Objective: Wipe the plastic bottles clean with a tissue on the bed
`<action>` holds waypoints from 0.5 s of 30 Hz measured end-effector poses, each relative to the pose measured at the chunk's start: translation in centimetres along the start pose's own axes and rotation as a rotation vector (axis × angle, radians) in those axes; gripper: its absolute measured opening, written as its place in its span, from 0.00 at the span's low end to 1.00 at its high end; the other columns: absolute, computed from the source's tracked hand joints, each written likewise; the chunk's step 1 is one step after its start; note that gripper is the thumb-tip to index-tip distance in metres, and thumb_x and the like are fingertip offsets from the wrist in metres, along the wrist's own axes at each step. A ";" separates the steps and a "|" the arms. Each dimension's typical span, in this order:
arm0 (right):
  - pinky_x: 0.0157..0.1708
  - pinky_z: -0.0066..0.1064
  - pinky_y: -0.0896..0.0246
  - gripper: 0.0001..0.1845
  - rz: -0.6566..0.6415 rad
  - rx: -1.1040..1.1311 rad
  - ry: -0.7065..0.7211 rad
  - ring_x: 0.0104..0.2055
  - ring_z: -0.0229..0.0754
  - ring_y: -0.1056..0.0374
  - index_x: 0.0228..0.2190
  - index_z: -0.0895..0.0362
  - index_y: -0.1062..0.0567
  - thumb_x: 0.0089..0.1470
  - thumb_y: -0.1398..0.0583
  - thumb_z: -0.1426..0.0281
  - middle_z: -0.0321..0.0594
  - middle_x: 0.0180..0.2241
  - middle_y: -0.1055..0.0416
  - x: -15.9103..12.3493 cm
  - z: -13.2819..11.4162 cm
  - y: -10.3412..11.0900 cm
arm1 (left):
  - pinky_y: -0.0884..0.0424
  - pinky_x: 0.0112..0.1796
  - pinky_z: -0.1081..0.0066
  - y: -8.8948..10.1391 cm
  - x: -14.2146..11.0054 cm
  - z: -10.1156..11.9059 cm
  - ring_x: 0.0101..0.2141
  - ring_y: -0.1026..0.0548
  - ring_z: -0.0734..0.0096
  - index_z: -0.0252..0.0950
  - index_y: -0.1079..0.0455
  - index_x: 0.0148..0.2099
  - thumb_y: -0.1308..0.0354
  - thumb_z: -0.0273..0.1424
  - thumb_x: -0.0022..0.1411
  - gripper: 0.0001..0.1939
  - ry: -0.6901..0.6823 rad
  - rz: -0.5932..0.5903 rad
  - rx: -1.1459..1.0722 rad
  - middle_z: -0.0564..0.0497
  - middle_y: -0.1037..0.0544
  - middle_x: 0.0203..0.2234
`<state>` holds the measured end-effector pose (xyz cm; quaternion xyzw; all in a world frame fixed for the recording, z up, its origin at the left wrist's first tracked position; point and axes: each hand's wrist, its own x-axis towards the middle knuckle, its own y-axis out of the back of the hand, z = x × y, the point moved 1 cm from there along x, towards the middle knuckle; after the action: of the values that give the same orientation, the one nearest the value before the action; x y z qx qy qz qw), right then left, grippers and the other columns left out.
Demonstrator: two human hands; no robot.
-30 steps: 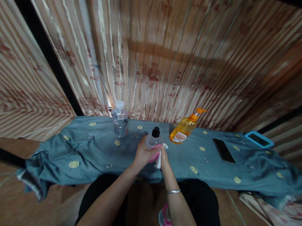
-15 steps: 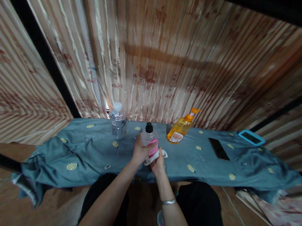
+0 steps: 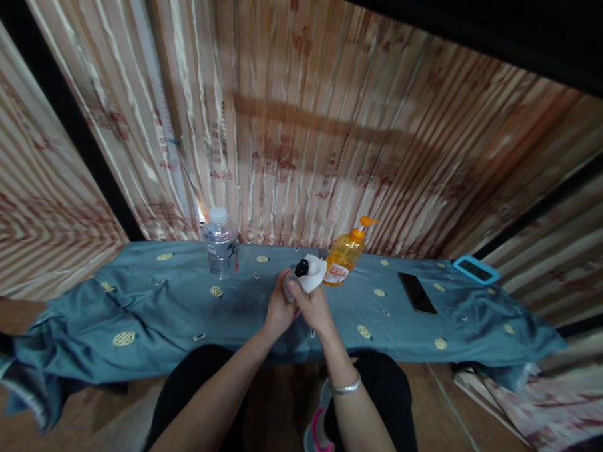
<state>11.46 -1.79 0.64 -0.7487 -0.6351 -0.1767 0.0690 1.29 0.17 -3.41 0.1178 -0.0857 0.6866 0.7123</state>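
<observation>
Low over the cloth-covered surface, my left hand is closed around a clear plastic bottle with a black cap. My right hand grips a white cloth, perhaps a tissue, against the bottle's upper part beside the cap. Most of the bottle is hidden behind my fingers; only a bit of pink shows below them. Just beyond the cloth stands an orange pump bottle with a white label. Farther left is a larger clear bottle with a white cap.
A blue-green patterned sheet covers the surface. To the right lie a black phone and a blue-framed device. Pleated curtains hang behind and at the sides, with dark frame bars.
My right hand has brought the white cloth up from the bottle's lower side to its top by the cap. The bottle now tilts, cap toward the right. The whole view has shifted slightly.
</observation>
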 end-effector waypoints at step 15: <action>0.61 0.55 0.44 0.24 0.080 -0.098 -0.094 0.61 0.51 0.35 0.54 0.55 0.28 0.64 0.44 0.53 0.46 0.58 0.31 -0.6 0.9 3.3 | 0.31 0.57 0.52 1.4 -0.3 0.8 0.58 0.29 0.49 0.40 0.38 0.66 0.30 0.32 0.48 0.43 0.026 -0.269 0.025 0.41 0.28 0.60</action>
<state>14.72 -2.68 0.00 -0.7834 -0.5979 -0.1694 0.0095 -0.04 -0.36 -2.63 0.1282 -0.0512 0.5874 0.7974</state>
